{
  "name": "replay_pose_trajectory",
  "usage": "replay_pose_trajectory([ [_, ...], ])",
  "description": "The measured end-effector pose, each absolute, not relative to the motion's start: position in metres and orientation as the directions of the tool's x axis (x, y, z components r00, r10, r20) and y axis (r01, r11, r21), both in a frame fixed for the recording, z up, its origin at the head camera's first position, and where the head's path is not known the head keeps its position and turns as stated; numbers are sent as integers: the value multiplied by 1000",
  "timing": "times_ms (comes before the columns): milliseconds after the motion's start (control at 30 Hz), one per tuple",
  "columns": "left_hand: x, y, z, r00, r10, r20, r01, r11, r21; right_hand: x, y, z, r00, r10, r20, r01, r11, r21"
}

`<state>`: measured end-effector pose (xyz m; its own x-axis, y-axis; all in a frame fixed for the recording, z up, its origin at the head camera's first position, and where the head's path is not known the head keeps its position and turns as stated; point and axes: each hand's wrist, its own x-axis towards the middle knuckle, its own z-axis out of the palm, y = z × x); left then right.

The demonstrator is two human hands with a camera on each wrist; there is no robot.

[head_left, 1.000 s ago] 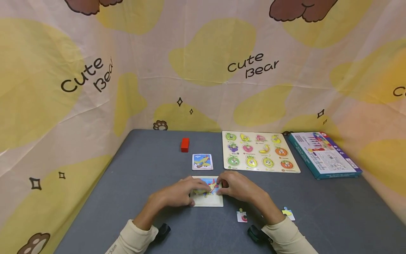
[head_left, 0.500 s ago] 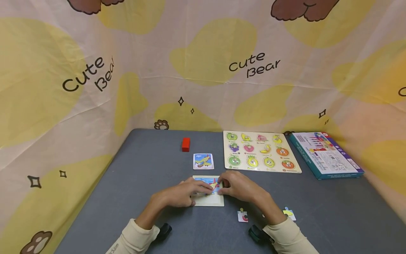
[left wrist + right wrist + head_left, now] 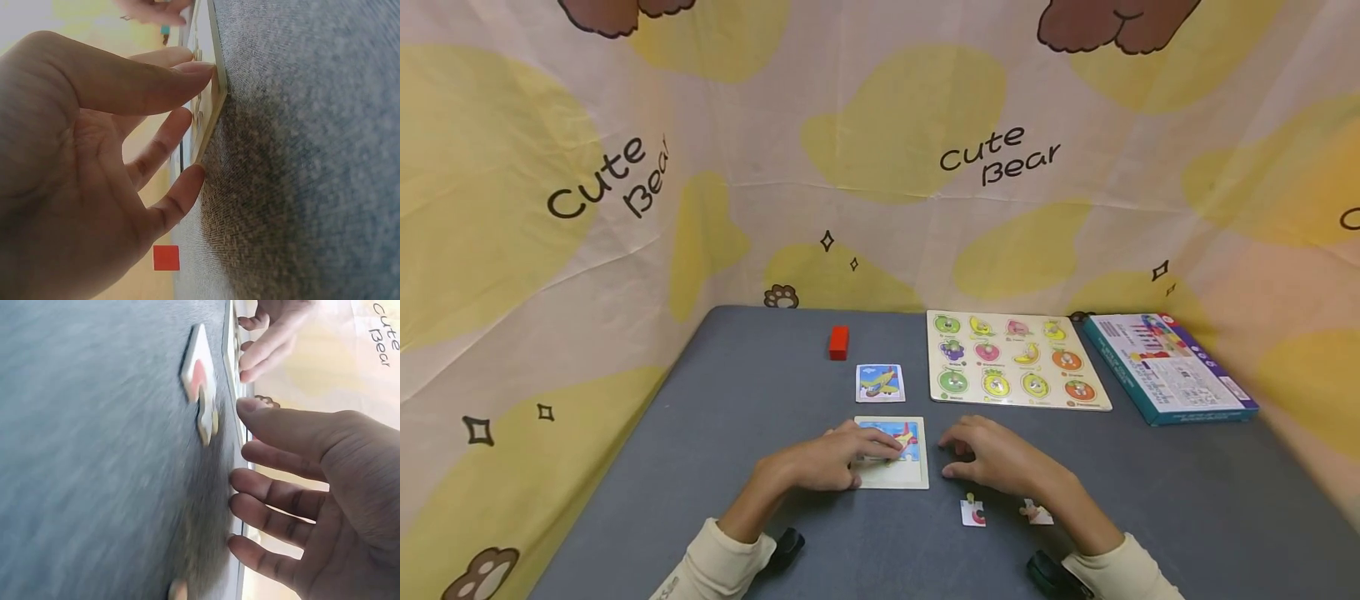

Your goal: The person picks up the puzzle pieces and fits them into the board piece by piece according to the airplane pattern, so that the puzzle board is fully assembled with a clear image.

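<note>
The right hand (image 3: pixel 996 458) has moved off the puzzle tray (image 3: pixel 891 481) to just beside its right edge — fingers loosely bent, thumb apart, holding nothing. The left hand (image 3: pixel 823 457) remains at the tray's left side, relaxed fingers reaching over the plane picture, thumb touching near the corner. The tray lies flat; two loose pieces (image 3: pixel 973 513) sit nearby, to its near right.

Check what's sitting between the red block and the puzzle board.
A small airplane card lies between the red block and the puzzle board; the head view shows it.
</note>
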<state>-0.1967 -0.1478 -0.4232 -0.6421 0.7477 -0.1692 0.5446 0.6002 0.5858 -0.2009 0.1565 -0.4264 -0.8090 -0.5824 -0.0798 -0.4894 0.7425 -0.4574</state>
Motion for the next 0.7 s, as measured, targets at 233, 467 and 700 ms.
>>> replay_pose_trajectory([
  [233,-197,-148,-425,-644,748,-163,542,596,593,-186,180,-426,-790,-610,-63,-507,707,-493],
  [467,-197,-148,-426,-646,747,-159,539,594,597,-170,195,-425,-796,-598,-91,-486,722,-493],
  [700,-197,-148,-426,-638,754,-152,552,587,593,-158,201,-428,-776,-622,-103,-505,711,-490],
])
